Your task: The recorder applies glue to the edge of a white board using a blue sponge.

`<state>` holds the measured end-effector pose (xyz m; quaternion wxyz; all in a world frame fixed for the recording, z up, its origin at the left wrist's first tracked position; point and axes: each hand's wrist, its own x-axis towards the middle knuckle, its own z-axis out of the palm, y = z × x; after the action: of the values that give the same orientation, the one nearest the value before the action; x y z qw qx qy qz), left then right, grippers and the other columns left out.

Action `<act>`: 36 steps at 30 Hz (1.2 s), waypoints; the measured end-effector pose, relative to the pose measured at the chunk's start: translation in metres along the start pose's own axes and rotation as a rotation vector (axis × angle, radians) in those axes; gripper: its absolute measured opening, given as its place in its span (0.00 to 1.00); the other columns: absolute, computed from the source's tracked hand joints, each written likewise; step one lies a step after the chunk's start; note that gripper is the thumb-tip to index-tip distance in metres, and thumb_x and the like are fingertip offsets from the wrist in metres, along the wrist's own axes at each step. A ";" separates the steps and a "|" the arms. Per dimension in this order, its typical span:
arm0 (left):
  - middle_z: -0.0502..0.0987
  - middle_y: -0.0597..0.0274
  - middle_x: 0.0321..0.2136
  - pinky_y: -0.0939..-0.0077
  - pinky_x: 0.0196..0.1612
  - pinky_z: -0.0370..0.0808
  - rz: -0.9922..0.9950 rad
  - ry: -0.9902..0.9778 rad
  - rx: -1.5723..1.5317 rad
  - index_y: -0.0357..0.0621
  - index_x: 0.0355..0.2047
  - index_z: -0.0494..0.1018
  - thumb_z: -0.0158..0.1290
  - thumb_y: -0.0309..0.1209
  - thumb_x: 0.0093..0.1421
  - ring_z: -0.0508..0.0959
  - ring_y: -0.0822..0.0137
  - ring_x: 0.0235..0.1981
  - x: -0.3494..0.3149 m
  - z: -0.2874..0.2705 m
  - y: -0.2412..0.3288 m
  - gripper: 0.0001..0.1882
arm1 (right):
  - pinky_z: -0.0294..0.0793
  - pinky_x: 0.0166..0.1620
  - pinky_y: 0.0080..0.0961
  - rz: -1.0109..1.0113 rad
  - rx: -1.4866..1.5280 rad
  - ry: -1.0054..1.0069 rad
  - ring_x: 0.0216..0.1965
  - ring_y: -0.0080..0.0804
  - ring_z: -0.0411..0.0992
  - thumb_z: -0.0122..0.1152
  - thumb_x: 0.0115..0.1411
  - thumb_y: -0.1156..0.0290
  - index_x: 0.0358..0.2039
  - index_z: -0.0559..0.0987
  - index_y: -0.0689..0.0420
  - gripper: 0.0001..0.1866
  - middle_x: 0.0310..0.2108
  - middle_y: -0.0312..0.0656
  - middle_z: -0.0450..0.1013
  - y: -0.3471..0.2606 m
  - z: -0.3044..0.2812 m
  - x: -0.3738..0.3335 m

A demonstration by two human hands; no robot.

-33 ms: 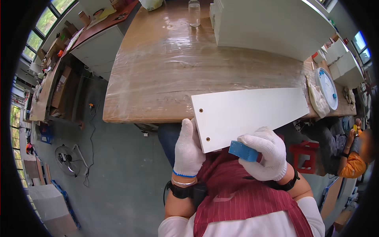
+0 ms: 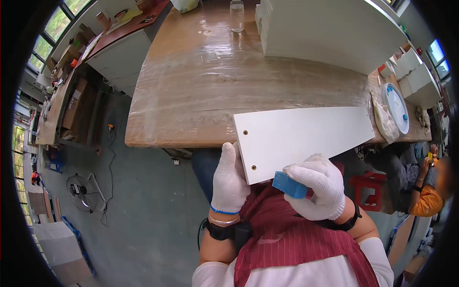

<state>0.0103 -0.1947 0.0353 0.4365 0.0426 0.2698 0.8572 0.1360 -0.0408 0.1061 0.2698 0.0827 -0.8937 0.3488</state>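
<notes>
Blue block (image 2: 289,185) at white board's (image 2: 306,134) near edge
Right hand (image 2: 321,186) curls around block; left hand (image 2: 228,184), grip unclear, meets board's left end, probably for steadiness.

left hand (image 2: 228,184) partly behind white board (image 2: 306,138), bottle (image 2: 237,18) top cropped

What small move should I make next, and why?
I'd probably draw the blue block lightly along the board's near edge: your right hand grips it right by that edge, and your left hand is at the board's left end, seemingly steadying it.
</notes>
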 end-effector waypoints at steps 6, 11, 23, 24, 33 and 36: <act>0.70 0.46 0.58 0.58 0.62 0.68 0.010 0.030 0.021 0.33 0.65 0.61 0.25 0.57 0.74 0.72 0.55 0.60 -0.007 0.020 -0.002 0.39 | 0.75 0.34 0.33 -0.039 -0.049 -0.058 0.31 0.40 0.80 0.70 0.39 0.74 0.43 0.80 0.54 0.25 0.36 0.42 0.81 -0.018 0.019 0.009; 0.70 0.45 0.59 0.60 0.63 0.69 0.039 0.022 0.110 0.32 0.65 0.59 0.22 0.55 0.75 0.72 0.57 0.60 -0.012 0.027 -0.001 0.38 | 0.75 0.35 0.34 -0.027 -0.167 -0.069 0.31 0.38 0.80 0.70 0.38 0.74 0.44 0.80 0.53 0.26 0.37 0.41 0.81 -0.019 0.010 0.001; 0.76 0.54 0.51 0.75 0.53 0.73 0.018 0.063 0.389 0.33 0.61 0.64 0.55 0.29 0.66 0.76 0.70 0.49 -0.014 0.029 -0.004 0.26 | 0.78 0.41 0.31 0.145 -0.064 0.119 0.37 0.42 0.79 0.72 0.47 0.80 0.53 0.76 0.59 0.30 0.41 0.48 0.79 0.003 -0.009 0.026; 0.77 0.58 0.49 0.75 0.53 0.74 0.037 0.072 0.366 0.32 0.60 0.66 0.55 0.24 0.63 0.76 0.71 0.49 -0.015 0.031 -0.006 0.25 | 0.78 0.42 0.31 0.162 -0.023 0.099 0.37 0.42 0.79 0.70 0.49 0.80 0.54 0.76 0.59 0.28 0.41 0.48 0.79 0.004 -0.008 0.036; 0.77 0.61 0.50 0.75 0.53 0.73 0.046 0.075 0.592 0.34 0.63 0.66 0.57 0.25 0.62 0.75 0.72 0.50 -0.022 0.021 -0.004 0.28 | 0.77 0.43 0.39 0.177 -0.118 0.013 0.38 0.50 0.78 0.67 0.52 0.74 0.52 0.77 0.55 0.25 0.36 0.48 0.78 0.003 0.022 0.085; 0.77 0.61 0.50 0.76 0.53 0.72 0.018 0.070 0.589 0.34 0.63 0.65 0.58 0.25 0.62 0.75 0.72 0.50 -0.021 0.023 -0.002 0.29 | 0.77 0.43 0.39 0.238 -0.210 0.013 0.38 0.50 0.78 0.66 0.51 0.73 0.52 0.77 0.56 0.25 0.36 0.49 0.78 0.008 0.015 0.081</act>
<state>0.0322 -0.1999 0.0575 0.3882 0.1400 0.5216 0.7467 0.0590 -0.0418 0.1363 0.2394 -0.0548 -0.9270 0.2833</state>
